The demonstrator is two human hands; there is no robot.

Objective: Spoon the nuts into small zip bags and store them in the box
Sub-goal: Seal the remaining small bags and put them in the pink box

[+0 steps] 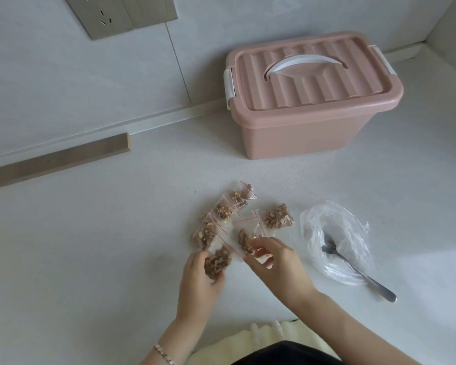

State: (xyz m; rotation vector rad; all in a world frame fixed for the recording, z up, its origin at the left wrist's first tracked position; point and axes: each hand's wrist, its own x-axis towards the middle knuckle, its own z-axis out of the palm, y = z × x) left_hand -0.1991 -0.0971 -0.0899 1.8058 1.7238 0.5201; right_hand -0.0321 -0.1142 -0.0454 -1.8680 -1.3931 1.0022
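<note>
Left hand (199, 281) grips one filled nut bag (217, 262), right hand (278, 267) pinches a second bag (245, 241), probably gathering them for the pink box (300, 133), lid not off yet.

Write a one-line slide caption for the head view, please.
Left hand and right hand hold nut-filled zip bags; spoon lies in clear plastic bag, lidded pink box behind.
</note>
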